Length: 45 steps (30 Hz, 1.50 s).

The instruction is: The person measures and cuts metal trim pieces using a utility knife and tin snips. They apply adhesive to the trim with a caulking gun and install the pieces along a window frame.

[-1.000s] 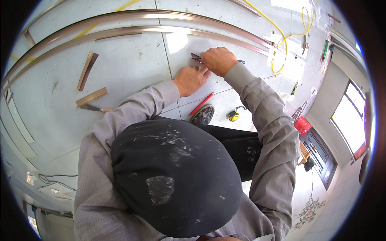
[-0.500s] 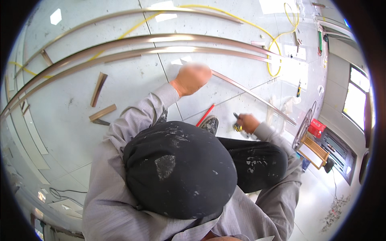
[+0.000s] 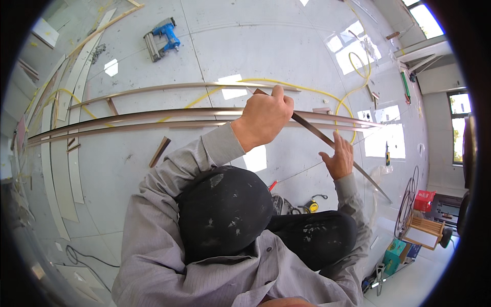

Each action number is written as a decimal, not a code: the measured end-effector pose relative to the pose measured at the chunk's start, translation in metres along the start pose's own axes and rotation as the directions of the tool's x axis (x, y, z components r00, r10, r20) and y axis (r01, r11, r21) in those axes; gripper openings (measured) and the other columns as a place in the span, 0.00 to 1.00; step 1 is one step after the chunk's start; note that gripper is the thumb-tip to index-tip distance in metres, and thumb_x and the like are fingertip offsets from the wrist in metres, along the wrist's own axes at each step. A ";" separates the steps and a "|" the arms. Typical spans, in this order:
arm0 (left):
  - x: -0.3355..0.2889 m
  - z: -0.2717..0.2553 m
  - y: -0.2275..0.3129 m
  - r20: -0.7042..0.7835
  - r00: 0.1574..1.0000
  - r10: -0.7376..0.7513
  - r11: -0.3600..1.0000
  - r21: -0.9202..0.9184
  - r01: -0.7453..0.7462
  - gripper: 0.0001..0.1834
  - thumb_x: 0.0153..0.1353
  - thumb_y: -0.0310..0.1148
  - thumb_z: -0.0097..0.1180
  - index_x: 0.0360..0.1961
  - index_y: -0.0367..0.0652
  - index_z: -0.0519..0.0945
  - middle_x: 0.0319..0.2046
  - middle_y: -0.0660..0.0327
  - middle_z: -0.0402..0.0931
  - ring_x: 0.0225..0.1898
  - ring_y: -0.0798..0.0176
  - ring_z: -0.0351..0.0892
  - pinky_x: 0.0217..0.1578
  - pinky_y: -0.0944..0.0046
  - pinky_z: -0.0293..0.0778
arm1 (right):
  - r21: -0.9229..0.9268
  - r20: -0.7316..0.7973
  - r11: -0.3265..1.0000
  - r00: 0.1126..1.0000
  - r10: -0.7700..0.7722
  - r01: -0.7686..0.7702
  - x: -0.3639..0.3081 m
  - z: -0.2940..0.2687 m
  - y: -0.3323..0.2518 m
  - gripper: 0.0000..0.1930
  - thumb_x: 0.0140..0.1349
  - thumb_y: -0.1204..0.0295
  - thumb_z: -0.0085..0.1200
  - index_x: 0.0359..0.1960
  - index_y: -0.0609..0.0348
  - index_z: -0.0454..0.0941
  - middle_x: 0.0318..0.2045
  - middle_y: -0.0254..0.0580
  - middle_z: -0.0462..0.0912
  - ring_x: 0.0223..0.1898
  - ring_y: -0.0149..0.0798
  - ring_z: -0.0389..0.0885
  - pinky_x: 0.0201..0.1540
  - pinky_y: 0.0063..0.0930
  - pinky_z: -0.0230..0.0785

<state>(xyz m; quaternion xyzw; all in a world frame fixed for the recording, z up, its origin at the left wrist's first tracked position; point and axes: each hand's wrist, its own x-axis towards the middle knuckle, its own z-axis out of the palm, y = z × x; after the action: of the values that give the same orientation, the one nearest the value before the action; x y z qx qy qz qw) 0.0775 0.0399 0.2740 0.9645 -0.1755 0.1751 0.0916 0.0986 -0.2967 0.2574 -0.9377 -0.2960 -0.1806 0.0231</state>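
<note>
My left hand [image 3: 262,116] is closed around a long thin brown strip [image 3: 313,129], close to its upper end. The strip slants down to the right above the floor. My right hand [image 3: 341,157] is beside the strip, thumb and fingers spread, gripping nothing; whether it touches the strip is hard to tell. A yellow and black tape measure [image 3: 311,206] lies on the floor beyond my bent leg. The tip of a red pencil-like stick [image 3: 273,184] shows near my shoe, partly hidden by my knee.
Long brown strips [image 3: 169,115] lie across the floor ahead, with a yellow hose [image 3: 353,92] looping by them. A blue nail gun [image 3: 166,36] lies farther off. One short brown offcut [image 3: 160,152] is left of my arm. At right are a red box [image 3: 424,200] and a wooden rack [image 3: 423,229].
My left hand has lifted the strip off the floor. My right hand has let go of the tape measure and moved up beside the strip. The view now reaches farther ahead.
</note>
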 end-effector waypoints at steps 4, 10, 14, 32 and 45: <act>-0.001 -0.031 -0.010 -0.334 0.942 -0.027 0.974 -0.222 -0.051 0.17 0.53 0.19 0.58 0.45 0.37 0.82 0.41 0.49 0.77 0.30 0.55 0.84 0.24 0.61 0.77 | 0.306 0.255 0.922 0.953 0.161 -0.238 0.036 0.001 0.011 0.19 0.57 0.69 0.69 0.49 0.58 0.81 0.22 0.44 0.82 0.23 0.47 0.79 0.30 0.39 0.73; -0.044 -0.048 -0.064 0.111 0.700 -0.705 -0.097 -0.993 0.061 0.15 0.66 0.25 0.63 0.53 0.37 0.79 0.50 0.56 0.81 0.41 0.60 0.86 0.31 0.64 0.84 | 0.309 0.663 0.811 0.724 0.190 -0.496 0.080 -0.056 0.032 0.16 0.54 0.65 0.72 0.23 0.64 0.77 0.15 0.35 0.68 0.19 0.29 0.67 0.24 0.33 0.61; -0.049 -0.044 -0.076 0.185 0.837 -0.514 -0.434 -0.898 -0.068 0.17 0.70 0.26 0.60 0.57 0.34 0.77 0.52 0.50 0.81 0.52 0.54 0.85 0.41 0.63 0.85 | 0.334 0.769 0.689 0.609 0.196 -0.644 0.098 -0.072 0.013 0.16 0.54 0.69 0.69 0.22 0.63 0.72 0.15 0.30 0.66 0.19 0.27 0.64 0.23 0.31 0.59; -0.040 -0.047 -0.075 0.137 0.858 -0.495 -0.488 -0.861 -0.145 0.13 0.72 0.27 0.58 0.54 0.32 0.82 0.44 0.48 0.87 0.45 0.54 0.89 0.37 0.64 0.86 | 0.283 0.894 0.758 0.448 0.012 -0.587 0.099 -0.062 0.004 0.16 0.54 0.74 0.56 0.44 0.66 0.87 0.21 0.36 0.79 0.21 0.31 0.76 0.27 0.29 0.72; -0.037 -0.045 -0.070 0.274 0.796 -0.540 -0.489 -0.872 -0.032 0.11 0.69 0.26 0.60 0.49 0.32 0.81 0.40 0.51 0.86 0.39 0.58 0.88 0.32 0.65 0.83 | 0.277 0.886 0.842 0.463 -0.037 -0.463 0.092 -0.049 0.022 0.20 0.54 0.70 0.57 0.48 0.64 0.87 0.33 0.49 0.88 0.32 0.42 0.84 0.39 0.36 0.76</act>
<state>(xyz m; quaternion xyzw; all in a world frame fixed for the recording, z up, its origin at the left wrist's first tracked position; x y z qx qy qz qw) 0.0571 0.1270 0.2938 0.3992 0.0471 0.0826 0.9119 0.1648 -0.2717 0.3364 -0.8905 -0.1766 0.3994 0.1277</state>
